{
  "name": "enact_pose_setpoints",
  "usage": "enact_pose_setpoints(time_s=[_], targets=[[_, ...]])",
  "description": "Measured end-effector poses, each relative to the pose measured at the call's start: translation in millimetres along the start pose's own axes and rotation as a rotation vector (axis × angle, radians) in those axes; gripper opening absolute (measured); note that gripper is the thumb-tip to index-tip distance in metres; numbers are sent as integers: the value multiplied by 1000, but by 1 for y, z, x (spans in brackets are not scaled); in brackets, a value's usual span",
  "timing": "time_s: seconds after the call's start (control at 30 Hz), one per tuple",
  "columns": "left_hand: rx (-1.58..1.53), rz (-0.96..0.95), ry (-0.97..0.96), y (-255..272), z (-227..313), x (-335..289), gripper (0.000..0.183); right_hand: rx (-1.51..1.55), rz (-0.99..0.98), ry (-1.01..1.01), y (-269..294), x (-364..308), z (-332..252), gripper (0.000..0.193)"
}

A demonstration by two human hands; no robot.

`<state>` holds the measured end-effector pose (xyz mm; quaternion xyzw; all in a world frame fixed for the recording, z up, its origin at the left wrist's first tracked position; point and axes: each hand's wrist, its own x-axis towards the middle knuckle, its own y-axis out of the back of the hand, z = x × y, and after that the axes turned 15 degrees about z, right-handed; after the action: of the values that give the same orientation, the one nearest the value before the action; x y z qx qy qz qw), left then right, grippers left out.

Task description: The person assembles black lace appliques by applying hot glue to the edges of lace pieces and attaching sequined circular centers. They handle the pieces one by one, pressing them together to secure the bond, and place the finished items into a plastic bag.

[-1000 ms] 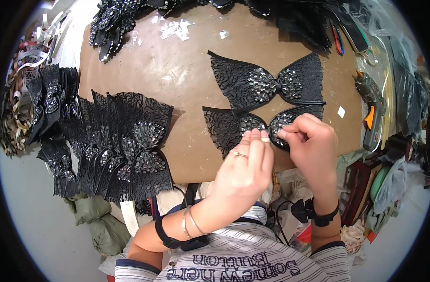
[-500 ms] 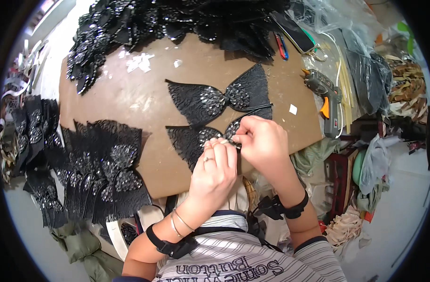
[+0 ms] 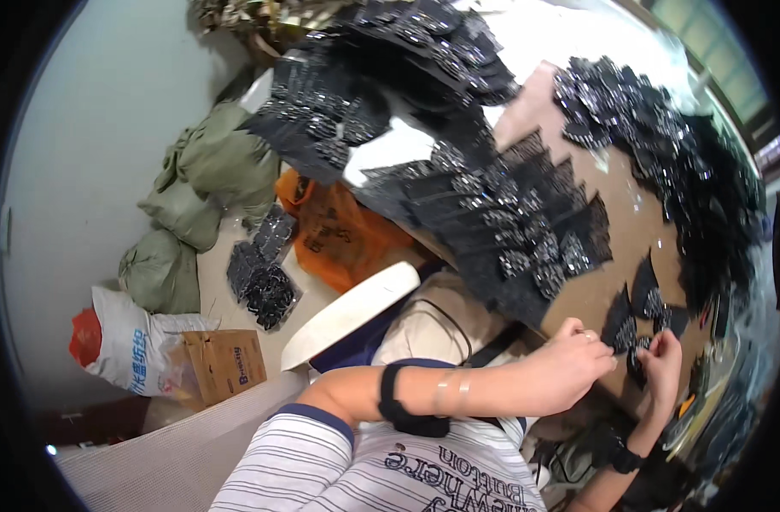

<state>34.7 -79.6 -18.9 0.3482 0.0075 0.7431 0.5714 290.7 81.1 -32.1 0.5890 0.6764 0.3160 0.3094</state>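
Black lace pieces with beaded centres lie near the right end of the brown table (image 3: 616, 200). The upper one (image 3: 652, 300) is spread beside the lower piece (image 3: 636, 365), which sits between my hands. My left hand (image 3: 578, 363) is closed at the lower piece's left side, with a ring on one finger. Whatever its fingertips grip is hidden. On the other side, my right hand (image 3: 661, 365) pinches at the beaded middle of the lower piece. Both wrists wear black bands.
Overlapping beaded lace pieces (image 3: 526, 235) cover the table's near left edge; a larger black heap (image 3: 646, 128) lies at the far side. Below on the left are an orange bag (image 3: 343, 235), green sacks (image 3: 224, 162), a cardboard box (image 3: 224, 367) and a white chair part (image 3: 352, 316).
The view has swung left, so the table and hands now appear further right and floor items show. My left hand has drawn slightly away from my right; the right still pinches near the beading.
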Motion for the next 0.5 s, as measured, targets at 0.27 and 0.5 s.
enact_pose_setpoints(time_s=[0.27,0.5], targets=[[577,416,467,268,-127,19,22,94,60,14,15,-3,-80,17],[536,173,328,254,-164,23,29,307,-112,217,-69,-25,-220,9]])
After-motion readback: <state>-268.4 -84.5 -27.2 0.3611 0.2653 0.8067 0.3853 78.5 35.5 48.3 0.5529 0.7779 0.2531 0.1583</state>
